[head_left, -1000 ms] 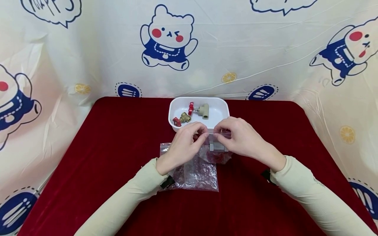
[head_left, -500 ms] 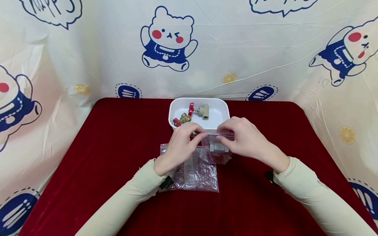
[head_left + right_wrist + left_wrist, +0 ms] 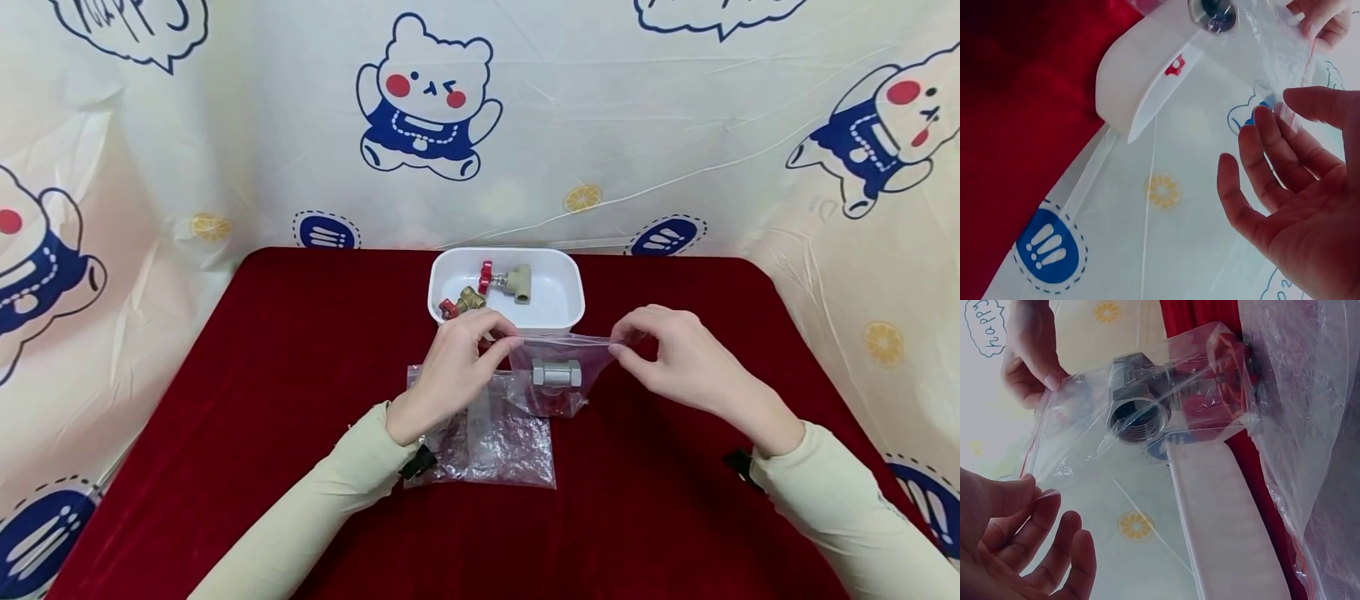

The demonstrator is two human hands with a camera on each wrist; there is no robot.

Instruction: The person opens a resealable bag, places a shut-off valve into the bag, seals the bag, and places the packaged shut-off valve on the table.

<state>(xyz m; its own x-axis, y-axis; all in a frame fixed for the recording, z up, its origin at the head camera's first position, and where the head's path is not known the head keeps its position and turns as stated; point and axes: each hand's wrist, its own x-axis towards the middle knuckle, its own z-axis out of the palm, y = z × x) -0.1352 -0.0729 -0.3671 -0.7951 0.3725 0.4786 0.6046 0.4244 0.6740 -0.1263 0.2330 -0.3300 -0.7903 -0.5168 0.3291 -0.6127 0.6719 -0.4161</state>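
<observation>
Between my two hands hangs a clear zip-lock bag (image 3: 592, 354), its top edge stretched level. Inside it is a grey metal valve (image 3: 1138, 394) with a threaded opening and a red handwheel (image 3: 1229, 375). My left hand (image 3: 453, 367) pinches the top left corner of the bag between thumb and index finger. At the opposite end of the seal, my right hand (image 3: 686, 358) pinches the right corner; the right wrist view shows its other fingers spread loosely. Below the left hand, a second clear plastic bag (image 3: 510, 442) lies flat on the table.
Just beyond the hands stands a white plastic tray (image 3: 555, 287). It holds a brass valve (image 3: 471, 298) with a red handle and a beige tee valve (image 3: 517, 283) with a red handle. Dark red cloth (image 3: 322, 333) covers the table, and a printed curtain (image 3: 600, 100) surrounds it.
My right hand has slid to the right along the bag's top edge, from close beside the left hand to the far corner. The left hand has hardly moved.
</observation>
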